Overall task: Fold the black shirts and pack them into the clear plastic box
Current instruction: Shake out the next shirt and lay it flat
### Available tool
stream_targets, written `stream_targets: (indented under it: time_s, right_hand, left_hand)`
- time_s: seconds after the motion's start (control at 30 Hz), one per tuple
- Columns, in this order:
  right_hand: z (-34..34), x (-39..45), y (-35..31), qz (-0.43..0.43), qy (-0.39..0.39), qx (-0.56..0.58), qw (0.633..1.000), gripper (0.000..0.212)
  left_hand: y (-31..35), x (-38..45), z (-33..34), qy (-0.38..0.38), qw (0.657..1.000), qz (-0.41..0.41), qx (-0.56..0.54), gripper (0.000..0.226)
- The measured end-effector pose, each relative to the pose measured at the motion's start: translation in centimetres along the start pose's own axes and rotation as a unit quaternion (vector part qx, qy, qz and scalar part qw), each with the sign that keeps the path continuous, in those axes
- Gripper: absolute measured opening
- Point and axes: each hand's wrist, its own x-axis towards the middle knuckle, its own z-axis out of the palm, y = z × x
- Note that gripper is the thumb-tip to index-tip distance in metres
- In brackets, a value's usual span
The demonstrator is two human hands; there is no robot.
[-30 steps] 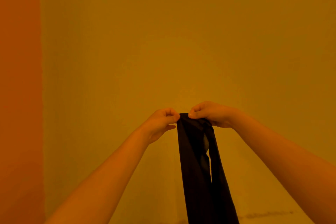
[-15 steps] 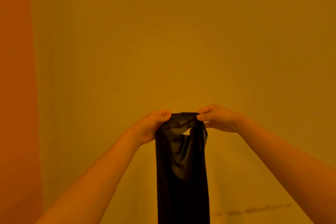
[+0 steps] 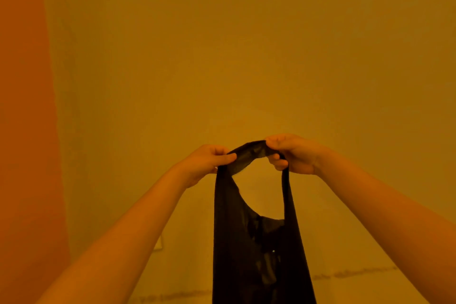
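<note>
Black shirt (image 3: 249, 242) is up in the air, held out in front of a plain yellow wall (image 3: 246, 44). Thin fabric, slightly see-through near the top edge.

Grip state: left hand (image 3: 209, 163) pinches the top band of the cloth between thumb and curled fingers. Right hand (image 3: 293, 154) is clamped on the same band a little to the right and slightly higher, fingers curled round it. Both are closed on fabric, neither is free.

Position relative to grip: the band spans the short gap between the two hands. Everything else hangs straight down below them and runs off the bottom of frame. A rounded opening sits just under the band, with a wide panel hanging below the left hand and a narrow strip below the right. Looks like a neck or arm hole; can't tell which.

Step, my read: still at orienting/opening out the garment, folding proper not started. Nothing is lined up yet.

Next move likely needs: find the shoulders or seams, spread the hands well apart to get the shirt flat and square, then lay it down to fold.

Clear plastic box not in view, no bench in view either. Orange strip (image 3: 24, 106) along the far left, could be a curtain or door, unclear.
</note>
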Motion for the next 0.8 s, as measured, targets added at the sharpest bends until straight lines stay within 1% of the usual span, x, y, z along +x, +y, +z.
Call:
stream_targets:
  time_s: [0.03,0.07,0.13,0.17,0.2,0.3,0.4,0.5,0.6,0.67,0.73,0.8]
  right_hand:
    - [0.3,0.2,0.0,-0.013,0.026,0.016,0.999,0.017]
    - [0.5,0.5,-0.1,-0.028,0.047,0.031,0.998,0.02]
    - [1.1,0.9,-0.2,-0.048,0.067,0.054,0.995,0.02]
    - [1.2,0.9,-0.2,-0.049,0.064,0.063,0.995,0.02]
    - [1.3,1.0,-0.2,-0.047,0.054,0.068,0.995,0.021]
    - [1.2,0.9,0.2,-0.039,0.041,0.056,0.997,0.027]
    - [0.9,1.2,0.9,-0.04,0.06,0.01,0.997,0.027]
    - [1.0,1.4,1.6,-0.033,0.069,-0.043,0.996,0.026]
    - [1.4,1.2,2.4,-0.026,0.066,-0.054,0.996,0.023]
    - [1.5,1.0,2.7,-0.032,0.067,-0.056,0.996,0.024]
    - [1.5,0.9,2.9,-0.039,0.069,-0.048,0.996,0.025]
    - [1.5,0.7,3.5,-0.036,0.081,-0.043,0.995,0.027]
  left_hand:
    - [-0.5,0.1,0.5,0.042,0.998,0.006,0.038,0.013]
    - [-1.0,0.0,1.2,0.097,0.994,0.018,0.051,0.012]
    - [-2.2,-0.8,3.2,0.21,0.976,0.053,0.025,0.01]
    - [-2.8,-1.5,4.4,0.234,0.97,0.06,-0.003,0.012]
    - [-3.4,-2.3,5.7,0.229,0.971,0.053,-0.037,0.016]
    - [-4.9,-4.5,8.8,0.151,0.976,-0.002,-0.158,0.026]
    - [-5.3,-4.3,9.1,0.123,0.969,-0.004,-0.215,0.025]
    - [-4.0,-2.7,8.0,0.082,0.96,-0.01,-0.269,0.024]
    - [-2.4,-1.3,6.8,0.03,0.96,-0.019,-0.277,0.021]
    - [-1.7,-0.4,6.3,0.008,0.963,-0.02,-0.268,0.022]
    - [-1.1,0.2,5.8,0.018,0.967,-0.02,-0.253,0.023]
    - [-0.6,0.7,5.3,0.053,0.972,-0.007,-0.228,0.021]
